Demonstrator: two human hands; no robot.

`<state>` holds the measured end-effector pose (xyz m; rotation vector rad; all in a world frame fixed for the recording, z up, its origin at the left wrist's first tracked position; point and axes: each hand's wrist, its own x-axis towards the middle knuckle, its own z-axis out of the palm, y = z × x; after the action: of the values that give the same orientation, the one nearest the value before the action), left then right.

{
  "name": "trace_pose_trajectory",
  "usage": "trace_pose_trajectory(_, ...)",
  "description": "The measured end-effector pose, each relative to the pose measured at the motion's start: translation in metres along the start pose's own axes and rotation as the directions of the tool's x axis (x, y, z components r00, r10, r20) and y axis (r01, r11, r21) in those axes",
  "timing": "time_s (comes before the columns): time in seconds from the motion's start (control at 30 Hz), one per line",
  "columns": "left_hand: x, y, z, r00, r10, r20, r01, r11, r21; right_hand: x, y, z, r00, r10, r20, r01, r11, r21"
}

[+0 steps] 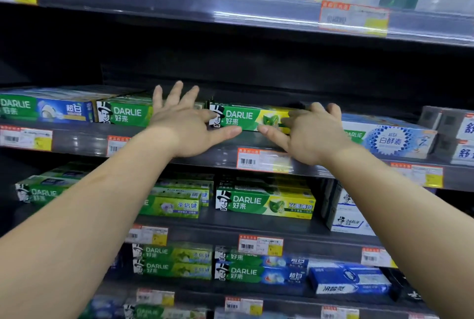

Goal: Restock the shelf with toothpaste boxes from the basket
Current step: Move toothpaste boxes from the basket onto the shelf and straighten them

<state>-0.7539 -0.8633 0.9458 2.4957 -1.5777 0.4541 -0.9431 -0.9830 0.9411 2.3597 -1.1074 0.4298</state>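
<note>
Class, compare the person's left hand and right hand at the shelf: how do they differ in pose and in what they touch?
The left hand is spread flat, fingers fanned, while the right hand has its fingers curled. The left hand lies across the gap between two green Darlie boxes, thumb at the green-and-yellow Darlie box; the right hand covers that box's yellow end. The left hand grips nothing; whether the right grips is unclear. Both are bare, palm-down, on the same shelf.

Dark shelf (210,157), price tags on front lip; Darlie toothpaste boxes (243,118) lying flat in row.
</note>
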Motion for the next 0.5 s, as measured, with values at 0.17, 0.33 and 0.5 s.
trace_pose_trajectory(0.17, -0.052, -0.052, 0.001, 0.996, -0.031, -0.082, 0.031, 1.000, -0.001, -0.016, -0.061, -0.023, 0.995, -0.104, -0.008, 0.104, 0.990, 0.090)
trace_pose_trajectory(0.33, -0.135, -0.156, 0.002, 0.977, -0.203, -0.067, 0.200, 0.979, -0.043, -0.023, -0.182, -0.045, 0.946, -0.299, -0.124, 0.317, 0.933, 0.170)
trace_pose_trajectory(0.5, -0.255, -0.301, 0.008, 0.900, -0.435, -0.018, 0.435, 0.900, -0.003, -0.050, -0.365, -0.089, 0.848, -0.499, -0.179, 0.530, 0.788, 0.314)
